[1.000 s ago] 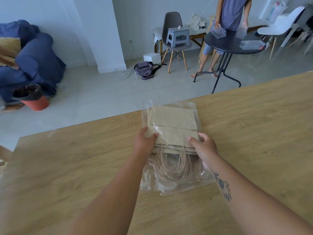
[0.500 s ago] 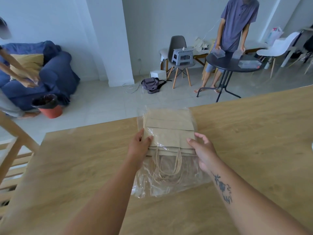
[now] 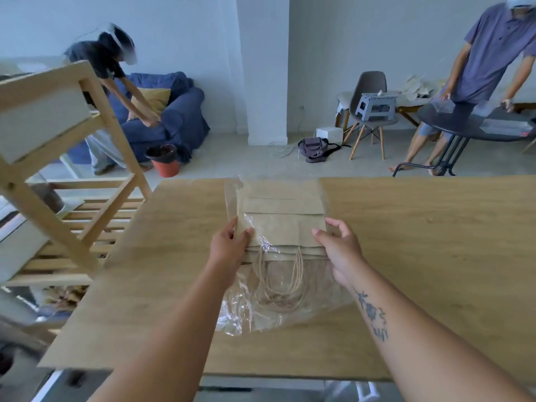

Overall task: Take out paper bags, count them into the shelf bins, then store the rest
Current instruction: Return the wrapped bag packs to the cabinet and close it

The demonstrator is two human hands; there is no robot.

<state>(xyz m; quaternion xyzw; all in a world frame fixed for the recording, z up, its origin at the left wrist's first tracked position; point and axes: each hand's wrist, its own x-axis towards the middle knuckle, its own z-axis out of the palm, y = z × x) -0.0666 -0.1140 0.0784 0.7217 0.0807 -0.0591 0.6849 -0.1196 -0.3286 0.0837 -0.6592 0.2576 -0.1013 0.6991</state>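
A flat stack of brown paper bags lies in a clear plastic sleeve on the wooden table. Their twine handles point toward me inside the crumpled open end of the sleeve. My left hand pinches the stack's left edge, thumb on top. My right hand holds the right edge, fingers partly spread. A wooden slatted shelf stands left of the table, with a white bin on its upper level.
One person bends over a blue sofa at the back left, beside a red bucket. Another person stands at a round black table on the right. A grey chair carries a small stool, and a bag lies on the floor.
The view has lifted and swung left, bringing the shelf and the person at the sofa into sight. Both hands keep their grip on the stack; the package sits squarer to the table edge.
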